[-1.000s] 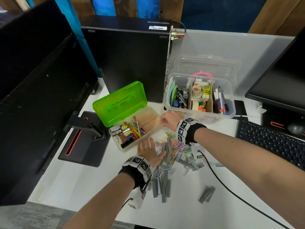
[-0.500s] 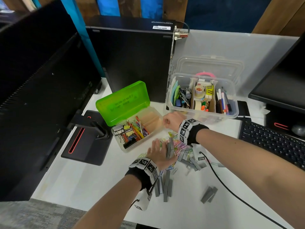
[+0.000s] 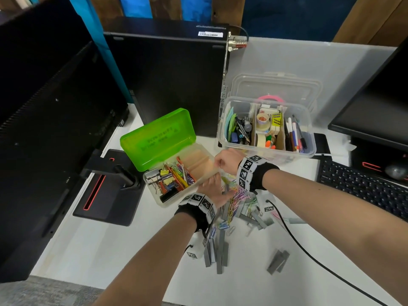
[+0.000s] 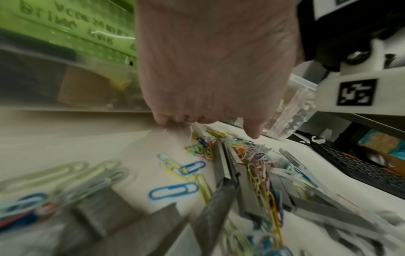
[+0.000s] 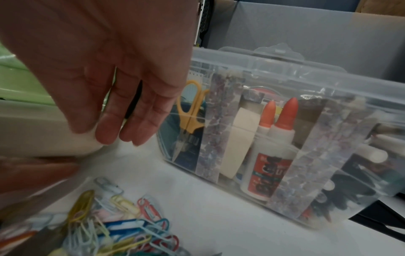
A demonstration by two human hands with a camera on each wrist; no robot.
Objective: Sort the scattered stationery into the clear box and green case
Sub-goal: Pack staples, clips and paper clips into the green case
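white surface (image 3: 114,246) between two black monitors, a black computer tower at the back and a keyboard (image 3: 362,186) at the right. green case (image 3: 159,138) lies open, lid tilted back; its clear tray holds binder clips and coloured clips at the left end, while the right part shows bare bottom. clear box (image 3: 265,149) stands just right of the case, lid propped behind it, with divided compartments: pens at the right, tape rolls in the middle, scissors and glue bottles showing through the front wall in the right wrist view. paper clips (image 3: 236,195) lie in a coloured heap on the surface just in front of the case and box, mixed with grey staple strips (image 3: 217,248); a few more strips lie apart to the right. left hand (image 3: 213,191) is over the near edge of the heap, fingers bent down with tips at the surface; cannot tell whether it holds anything. right hand (image 5: 105,69) hovers at the case's right corner above the heap, fingers straight and together, holding nothing.
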